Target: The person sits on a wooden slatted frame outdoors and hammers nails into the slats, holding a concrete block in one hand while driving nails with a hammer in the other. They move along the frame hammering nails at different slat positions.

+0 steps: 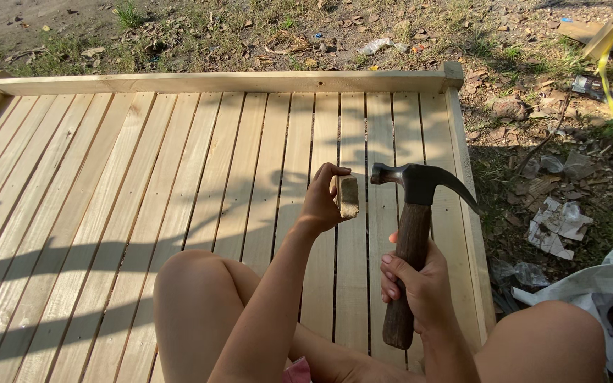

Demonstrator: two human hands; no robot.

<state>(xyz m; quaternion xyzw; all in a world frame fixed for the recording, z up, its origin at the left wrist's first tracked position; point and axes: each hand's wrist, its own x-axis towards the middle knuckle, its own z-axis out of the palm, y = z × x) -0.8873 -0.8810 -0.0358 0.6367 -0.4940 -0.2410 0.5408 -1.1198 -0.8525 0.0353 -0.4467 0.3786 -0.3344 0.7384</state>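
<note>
On a slatted wooden platform (179, 156), left hand (323, 202) grips one wood block (348, 196), right hand (420, 284) one hammer (413, 234).

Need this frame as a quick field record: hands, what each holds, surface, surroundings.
left hand: grips a small wooden block, held upright above the slats
right hand: grips a claw hammer by its dark wooden handle, head level with the block
surface: slatted wooden platform, raised border rail
surroundings: dirt, dry leaves, crumpled paper at right

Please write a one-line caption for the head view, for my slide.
Seated on a slatted wooden platform, left hand holds a small wood block; right hand raises a claw hammer.
</note>
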